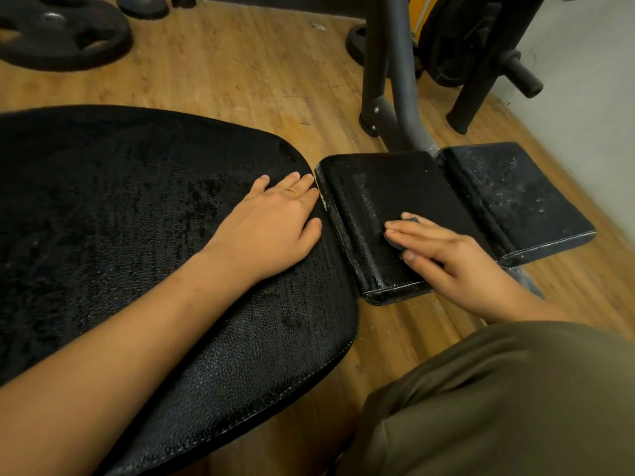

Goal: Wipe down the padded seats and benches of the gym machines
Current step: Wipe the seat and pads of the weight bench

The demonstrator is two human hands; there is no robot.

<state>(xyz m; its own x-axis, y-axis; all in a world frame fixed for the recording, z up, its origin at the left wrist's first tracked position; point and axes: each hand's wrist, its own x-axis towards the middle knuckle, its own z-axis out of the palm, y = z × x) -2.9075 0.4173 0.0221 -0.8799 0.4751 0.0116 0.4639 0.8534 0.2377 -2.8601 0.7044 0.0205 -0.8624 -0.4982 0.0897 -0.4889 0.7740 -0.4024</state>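
Middle pad (pixel 385 187) being wiped: right hand (pixel 457 259), fingers flat, presses dark cloth (pixel 411 220) onto it. Left hand (pixel 271 221) rests flat, released, on large bench pad (pixel 120 201). Far pad (pixel 515 190) looks dusty, likely next; calls for sliding cloth rightward.

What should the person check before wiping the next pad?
1. The cloth under the right hand: ok, flat fingers press it on the middle pad.
2. The left hand steadying: ok, it rests flat on the big pad.
3. The middle pad clean: not ok, a pale streak shows.
4. The far pad clean: not ok, white specks dot it.
5. The cloth clean enough: cannot tell, mostly hidden.
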